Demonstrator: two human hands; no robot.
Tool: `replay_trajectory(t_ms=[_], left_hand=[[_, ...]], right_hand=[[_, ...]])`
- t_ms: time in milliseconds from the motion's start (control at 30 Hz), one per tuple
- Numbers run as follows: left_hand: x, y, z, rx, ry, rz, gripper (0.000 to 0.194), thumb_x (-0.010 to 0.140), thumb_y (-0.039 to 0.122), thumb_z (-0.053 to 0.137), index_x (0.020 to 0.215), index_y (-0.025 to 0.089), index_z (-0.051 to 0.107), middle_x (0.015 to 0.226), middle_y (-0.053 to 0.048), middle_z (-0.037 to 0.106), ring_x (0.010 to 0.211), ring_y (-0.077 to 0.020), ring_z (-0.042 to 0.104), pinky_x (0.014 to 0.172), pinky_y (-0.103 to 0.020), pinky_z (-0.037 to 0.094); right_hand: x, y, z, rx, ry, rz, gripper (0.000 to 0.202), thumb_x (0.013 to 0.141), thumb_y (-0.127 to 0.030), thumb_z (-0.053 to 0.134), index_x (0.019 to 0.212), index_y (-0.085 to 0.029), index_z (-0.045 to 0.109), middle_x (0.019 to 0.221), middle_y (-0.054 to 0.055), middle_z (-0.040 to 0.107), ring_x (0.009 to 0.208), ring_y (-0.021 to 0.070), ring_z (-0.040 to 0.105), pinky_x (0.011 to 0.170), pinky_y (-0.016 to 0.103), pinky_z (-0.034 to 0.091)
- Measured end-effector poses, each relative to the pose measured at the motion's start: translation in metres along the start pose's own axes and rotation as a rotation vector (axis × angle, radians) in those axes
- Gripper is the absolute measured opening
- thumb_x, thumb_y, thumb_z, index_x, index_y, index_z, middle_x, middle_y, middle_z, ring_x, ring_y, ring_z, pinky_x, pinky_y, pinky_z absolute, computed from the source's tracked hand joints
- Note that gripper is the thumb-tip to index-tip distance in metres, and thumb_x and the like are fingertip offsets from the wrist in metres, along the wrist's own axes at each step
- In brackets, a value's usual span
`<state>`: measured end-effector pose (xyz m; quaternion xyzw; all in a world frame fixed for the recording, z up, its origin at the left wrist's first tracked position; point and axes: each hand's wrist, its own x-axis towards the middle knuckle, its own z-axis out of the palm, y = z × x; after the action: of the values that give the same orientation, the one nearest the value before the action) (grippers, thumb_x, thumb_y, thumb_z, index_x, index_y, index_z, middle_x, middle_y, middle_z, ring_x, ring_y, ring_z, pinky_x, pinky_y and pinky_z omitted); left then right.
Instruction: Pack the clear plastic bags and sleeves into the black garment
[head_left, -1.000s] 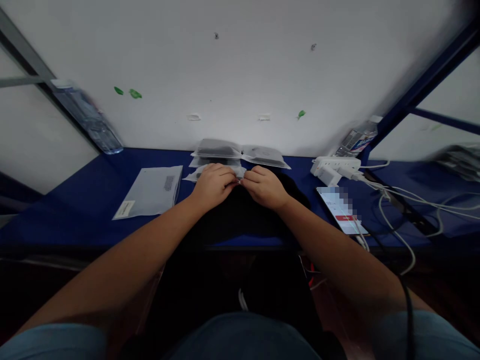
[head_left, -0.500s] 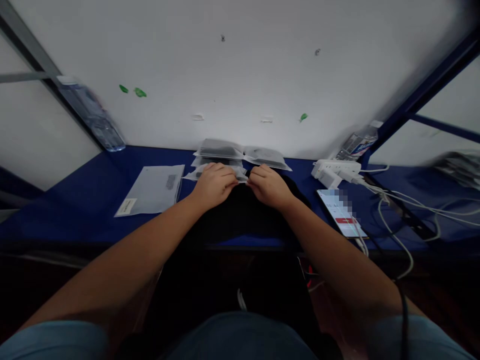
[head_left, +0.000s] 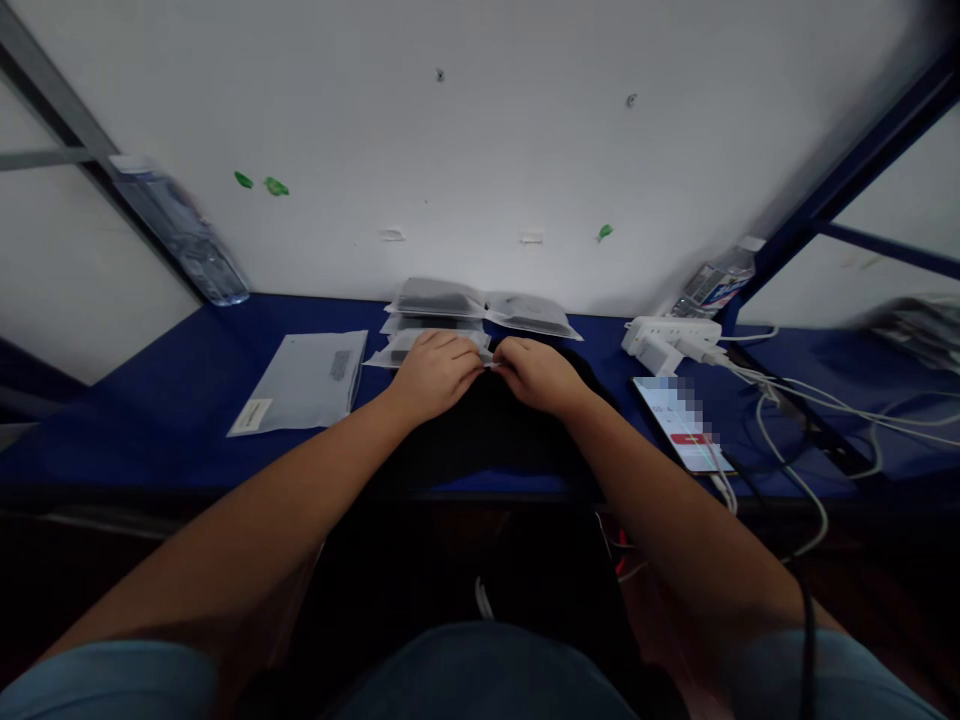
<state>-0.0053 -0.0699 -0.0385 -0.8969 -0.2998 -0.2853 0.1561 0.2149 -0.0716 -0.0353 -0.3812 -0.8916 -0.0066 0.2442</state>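
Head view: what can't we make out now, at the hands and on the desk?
All head view:
Fingertips of the left hand and right hand pinching the near bag: curled fingers cover them.
Near bag's contents: left hand and frosted plastic hide them.
Print on the flat bag: too small.
Phone screen, upper right: pixelated.
Pile at far right: blurred, cut off by the frame edge.

Single head-mounted view, we look forward and down from above our two forearms, near hands at mid-frame, desk beyond and to both sides, wall facing us across the upper frame, our shirt closest at the lower edge.
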Motion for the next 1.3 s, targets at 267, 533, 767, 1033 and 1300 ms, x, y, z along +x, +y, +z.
replay_trajectory(t_ms=[267,533,767,1033,1300], left_hand=[[-0.01,-0.012,-0.003,0.116,-0.114,-0.157,0.048,0.085,0.019,0.064,0.133,0.017,0.059,0.137,-0.017,0.062,0.122,-0.0349,0.06,0.1,-0.051,0.048],[-0.011,-0.019,-0.004,0.178,-0.195,-0.173,0.051,0.085,0.007,0.049,0.134,0.013,0.058,0.136,-0.018,0.064,0.122,-0.0321,0.064,0.103,-0.049,0.051],[0.003,-0.012,-0.025,0.177,-0.064,-0.167,0.054,0.088,0.005,0.045,0.14,0.011,0.054,0.141,-0.019,0.061,0.13,-0.0331,0.058,0.108,-0.052,0.047],[0.118,-0.011,0.005,0.233,-0.141,0.008,0.054,0.09,0.002,0.047,0.144,0.009,0.05,0.148,-0.019,0.054,0.139,-0.03,0.05,0.114,-0.047,0.04],[0.162,-0.014,0.082,0.285,-0.361,-0.074,0.043,0.1,0.008,0.037,0.139,-0.003,0.051,0.147,-0.026,0.052,0.138,-0.0318,0.05,0.114,-0.044,0.038]], right_hand=[[-0.002,0.003,-0.01,0.022,-0.021,0.053,0.006,0.093,-0.017,0.056,0.095,-0.018,0.061,0.093,0.008,0.069,0.083,0.0211,0.061,0.076,0.032,0.043],[-0.008,0.029,-0.01,0.301,-0.166,0.205,0.056,0.077,-0.039,0.082,0.123,-0.017,0.061,0.116,0.013,0.066,0.106,0.0255,0.064,0.093,0.042,0.052],[-0.011,0.02,-0.011,0.175,-0.51,0.356,0.094,0.08,-0.064,0.071,0.154,-0.014,0.042,0.164,0.021,0.03,0.153,0.0384,0.023,0.123,0.052,0.025],[-0.006,-0.003,-0.01,0.086,-0.575,0.442,0.102,0.086,-0.07,0.06,0.162,-0.014,0.022,0.168,0.021,0.009,0.156,0.0374,0.007,0.124,0.054,0.015],[-0.004,-0.003,-0.012,0.085,-0.594,0.432,0.102,0.087,-0.068,0.059,0.163,-0.013,0.018,0.168,0.021,0.011,0.157,0.0362,0.006,0.124,0.053,0.014]])
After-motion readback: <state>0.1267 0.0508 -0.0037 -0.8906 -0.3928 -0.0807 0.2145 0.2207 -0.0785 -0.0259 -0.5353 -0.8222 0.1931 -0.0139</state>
